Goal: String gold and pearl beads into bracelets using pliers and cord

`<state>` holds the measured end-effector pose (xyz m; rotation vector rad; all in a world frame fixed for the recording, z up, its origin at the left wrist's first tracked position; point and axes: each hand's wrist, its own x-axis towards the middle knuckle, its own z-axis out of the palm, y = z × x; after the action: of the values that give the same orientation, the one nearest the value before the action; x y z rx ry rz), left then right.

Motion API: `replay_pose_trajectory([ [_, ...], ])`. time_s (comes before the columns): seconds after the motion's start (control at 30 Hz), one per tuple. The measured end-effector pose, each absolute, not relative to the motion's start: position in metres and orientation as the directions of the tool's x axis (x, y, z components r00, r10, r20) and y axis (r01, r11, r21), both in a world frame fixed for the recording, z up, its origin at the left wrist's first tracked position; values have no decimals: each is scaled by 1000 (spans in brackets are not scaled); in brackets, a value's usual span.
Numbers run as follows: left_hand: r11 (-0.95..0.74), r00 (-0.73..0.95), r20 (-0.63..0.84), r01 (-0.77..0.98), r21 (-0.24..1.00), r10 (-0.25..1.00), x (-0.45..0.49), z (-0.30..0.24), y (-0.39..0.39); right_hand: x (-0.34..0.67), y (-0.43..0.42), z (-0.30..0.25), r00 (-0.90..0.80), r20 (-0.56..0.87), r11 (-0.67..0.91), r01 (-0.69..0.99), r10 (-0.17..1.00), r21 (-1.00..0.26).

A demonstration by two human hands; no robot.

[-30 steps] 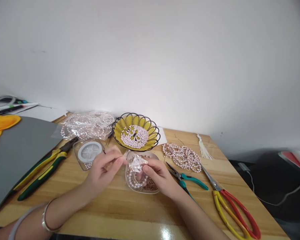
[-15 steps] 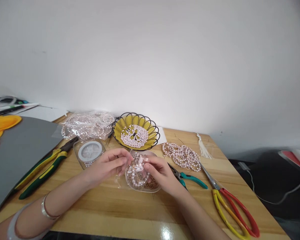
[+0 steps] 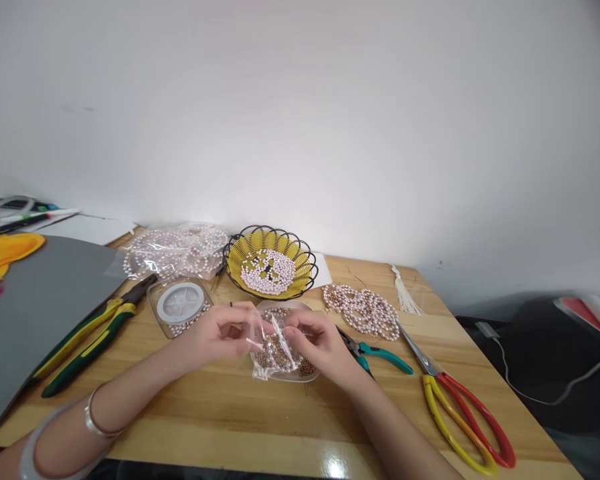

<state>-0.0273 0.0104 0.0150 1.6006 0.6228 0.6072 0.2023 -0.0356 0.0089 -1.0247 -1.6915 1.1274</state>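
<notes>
My left hand (image 3: 225,331) and my right hand (image 3: 313,343) both pinch a small clear plastic bag (image 3: 275,343) of pinkish pearl beads. They hold it stretched between them just above a clear dish (image 3: 307,370) of small brown beads. Both hands sit near the middle of the wooden table (image 3: 260,420). A metal bangle circles my left wrist.
A black wire basket (image 3: 270,265) with a yellow liner holds pearls behind the dish. A thread spool in a clear box (image 3: 179,303) and green-yellow pliers (image 3: 87,340) lie left. Teal pliers (image 3: 377,357), red-yellow scissors (image 3: 460,417), pearl strands (image 3: 363,309) and a tassel (image 3: 405,293) lie right.
The bag was bunched in my right hand with the left beside it. Now both hands have drawn together and the bag is spread open between them, lower over the dish.
</notes>
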Motion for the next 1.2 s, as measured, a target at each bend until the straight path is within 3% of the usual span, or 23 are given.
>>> replay_pose_trajectory([
  [0.17, -282, 636, 120, 159, 946, 762, -24, 9, 5, 199, -37, 9, -343, 249, 321, 168, 906, -932],
  [0.3, -345, 567, 215, 131, 930, 795, -20, 14, 2, 196, -36, 10, -338, 262, 334, 177, 904, -926],
  [0.37, -251, 510, 179, 76, 965, 842, -20, 19, 2, 204, -32, 13, -332, 213, 278, 160, 919, -947],
  [0.5, 94, 475, -5, -163, 982, 880, -21, 20, 5, 244, -25, 26, -365, 110, 182, 169, 925, -969],
  [0.63, 315, 490, -138, -298, 901, 861, -20, 14, 6, 289, -25, 41, -446, -198, -27, 361, 873, -932],
  [0.73, 409, 484, -223, -321, 855, 846, -17, 12, 5, 301, -24, 39, -392, -322, -103, 487, 862, -868],
  [0.83, 472, 473, -293, -319, 822, 831, -13, 13, 2, 296, -18, 28, -203, -234, -50, 645, 951, -763],
  [0.93, 502, 473, -325, -316, 805, 819, -11, 13, -1, 280, -15, 22, 29, -4, -24, 745, 1000, -666],
  [1.0, 498, 491, -313, -309, 810, 813, -10, 10, -4, 262, -18, 22, 105, 122, 7, 732, 987, -681],
  [1.1, 445, 532, -261, -251, 860, 805, -9, 5, -7, 229, -29, 25, -46, 127, 132, 527, 991, -840],
  [1.2, 286, 544, -178, -119, 951, 820, -8, 3, -9, 201, -40, 22, -205, 88, 161, 376, 975, -912],
])
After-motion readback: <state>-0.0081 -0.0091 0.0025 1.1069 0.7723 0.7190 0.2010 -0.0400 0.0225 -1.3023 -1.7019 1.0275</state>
